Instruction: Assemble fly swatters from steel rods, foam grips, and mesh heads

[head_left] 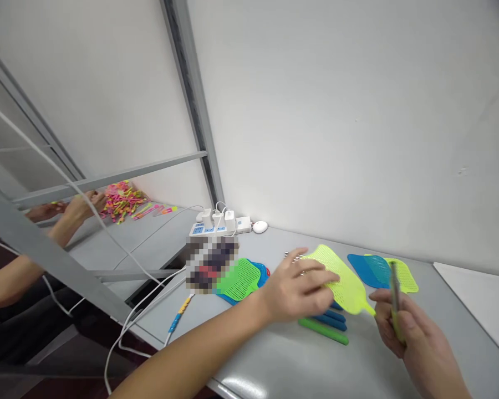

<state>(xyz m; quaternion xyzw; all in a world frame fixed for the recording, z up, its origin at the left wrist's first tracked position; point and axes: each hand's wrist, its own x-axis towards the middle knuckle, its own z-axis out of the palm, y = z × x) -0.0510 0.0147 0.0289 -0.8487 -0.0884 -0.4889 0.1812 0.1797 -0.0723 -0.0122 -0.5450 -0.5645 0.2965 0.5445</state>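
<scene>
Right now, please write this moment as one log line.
left hand: on yellow-green swatter head | right hand: grips thin rod | handles: on table | co-worker's hand: near colourful pile

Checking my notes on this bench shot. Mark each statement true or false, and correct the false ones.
1. The left hand rests on a yellow-green swatter head. True.
2. The right hand is empty. False: it grips a thin rod.
3. The power strip sits by the wall. True.
4. The pile of colourful small parts lies beside the right hand. False: it lies far left, near another person's hands.
</scene>
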